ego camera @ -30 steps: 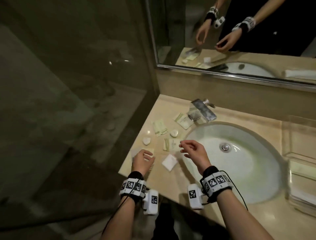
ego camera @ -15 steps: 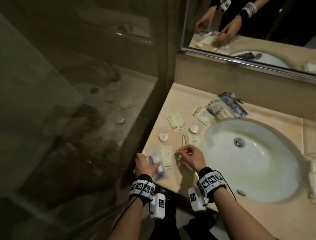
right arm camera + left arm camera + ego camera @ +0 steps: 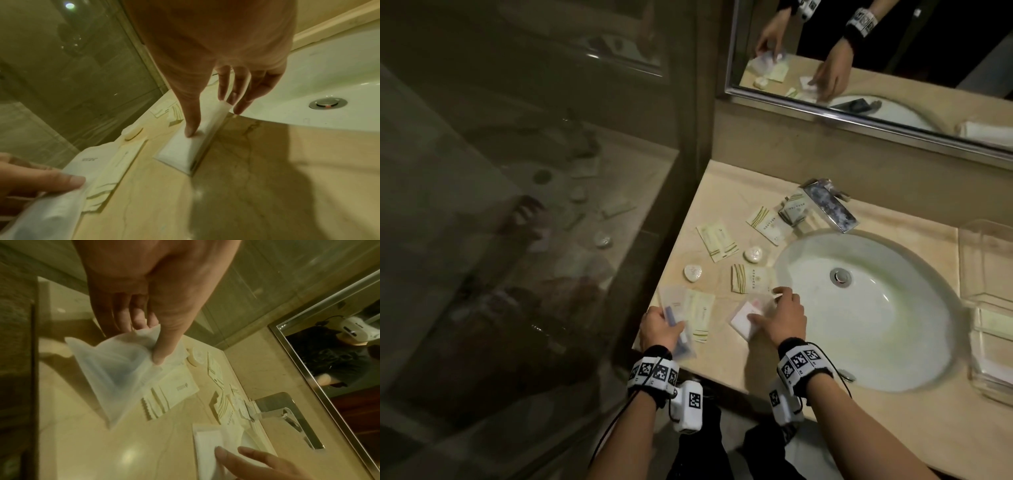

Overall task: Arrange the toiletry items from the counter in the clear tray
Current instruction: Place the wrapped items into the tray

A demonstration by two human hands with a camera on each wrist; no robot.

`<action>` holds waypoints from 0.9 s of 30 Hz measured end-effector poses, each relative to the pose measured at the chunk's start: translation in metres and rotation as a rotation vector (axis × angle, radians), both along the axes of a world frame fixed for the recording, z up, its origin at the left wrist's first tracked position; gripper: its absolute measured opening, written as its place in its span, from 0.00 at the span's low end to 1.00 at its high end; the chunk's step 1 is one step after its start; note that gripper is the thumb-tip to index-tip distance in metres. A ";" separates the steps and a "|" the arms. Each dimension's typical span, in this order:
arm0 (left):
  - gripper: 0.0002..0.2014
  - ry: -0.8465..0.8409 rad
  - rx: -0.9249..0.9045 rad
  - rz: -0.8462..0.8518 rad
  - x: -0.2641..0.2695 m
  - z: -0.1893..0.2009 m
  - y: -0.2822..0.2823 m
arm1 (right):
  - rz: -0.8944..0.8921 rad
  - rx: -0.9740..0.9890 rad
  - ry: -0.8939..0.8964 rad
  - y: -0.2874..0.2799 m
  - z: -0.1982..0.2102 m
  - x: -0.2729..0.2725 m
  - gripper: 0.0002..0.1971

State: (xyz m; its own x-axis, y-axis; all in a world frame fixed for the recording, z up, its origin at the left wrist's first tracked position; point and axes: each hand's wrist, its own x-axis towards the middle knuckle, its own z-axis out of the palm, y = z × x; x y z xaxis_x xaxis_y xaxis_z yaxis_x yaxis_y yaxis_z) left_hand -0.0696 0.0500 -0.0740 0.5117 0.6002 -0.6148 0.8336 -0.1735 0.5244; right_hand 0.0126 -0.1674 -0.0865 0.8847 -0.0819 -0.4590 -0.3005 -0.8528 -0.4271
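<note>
Left forearm (image 3: 626, 442) and right forearm (image 3: 859, 428) reach forward side by side, bare, backs of the hands up. The left hand (image 3: 659, 327) sits low, thumb clamped against curled fingers (image 3: 123, 316), pinching a translucent pouch (image 3: 111, 374) by one corner. The right hand (image 3: 780, 317) is spread wide: thumb stretched out, tip pressing on a white packet (image 3: 180, 151), straight fingers (image 3: 224, 87) touching the packet's far end.

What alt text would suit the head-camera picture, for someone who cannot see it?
Seen from above, a person's left hand pinches a translucent pouch while the right hand touches a white packet on a beige counter beside a sink. More sachets lie scattered there; a clear tray stands right of the sink.
</note>
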 end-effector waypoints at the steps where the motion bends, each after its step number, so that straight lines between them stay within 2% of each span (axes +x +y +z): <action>1: 0.18 -0.007 -0.005 0.001 0.000 0.000 0.000 | -0.005 0.013 -0.006 -0.001 -0.001 0.000 0.38; 5: 0.17 -0.039 -0.046 -0.007 -0.001 0.007 0.001 | 0.006 0.027 -0.029 -0.004 -0.005 0.000 0.26; 9: 0.19 -0.102 -0.038 -0.015 0.002 0.020 0.002 | -0.040 0.216 -0.025 -0.009 0.000 0.000 0.10; 13: 0.20 -0.237 -0.092 -0.018 0.015 0.035 -0.002 | -0.085 0.420 -0.039 -0.021 0.012 0.006 0.10; 16: 0.16 -0.325 -0.158 -0.059 0.034 0.045 -0.016 | -0.132 0.505 -0.071 -0.034 0.030 0.013 0.14; 19: 0.17 -0.321 -0.181 -0.208 0.057 0.054 -0.043 | -0.199 0.587 -0.132 -0.055 0.052 0.018 0.17; 22: 0.20 -0.309 -0.219 -0.398 0.078 0.064 -0.084 | -0.247 0.603 -0.204 -0.091 0.071 0.020 0.13; 24: 0.21 -0.324 -0.263 -0.493 0.089 0.074 -0.118 | -0.295 0.692 -0.208 -0.119 0.078 0.019 0.11; 27: 0.24 -0.325 -0.373 -0.531 0.104 0.079 -0.167 | -0.377 0.852 -0.234 -0.162 0.091 0.015 0.08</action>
